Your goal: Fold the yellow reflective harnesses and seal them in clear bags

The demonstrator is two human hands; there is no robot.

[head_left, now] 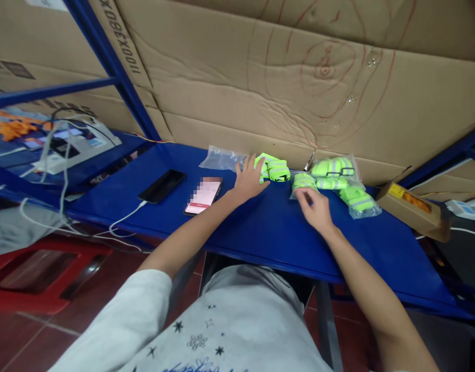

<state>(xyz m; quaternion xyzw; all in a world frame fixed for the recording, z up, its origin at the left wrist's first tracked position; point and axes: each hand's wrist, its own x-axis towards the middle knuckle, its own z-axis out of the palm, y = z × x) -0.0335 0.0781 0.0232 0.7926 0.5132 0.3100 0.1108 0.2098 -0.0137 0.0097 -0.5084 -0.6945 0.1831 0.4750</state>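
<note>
On the blue table, my left hand rests with its fingers apart at the left end of a loose neon-yellow reflective strap bundle. A flat clear plastic bag lies just left of that hand. My right hand has thumb and index finger bent together at the lower edge of a bagged yellow bundle; whether the fingertips grip the plastic is too small to tell. More bagged yellow bundles lie behind and to the right, one with a black buckle. Another bagged bundle is at their right end.
A black phone with a white cable and a lit phone lie on the left of the table. An open cardboard box stands at the right. Cardboard walls the back. A red stool is at lower left.
</note>
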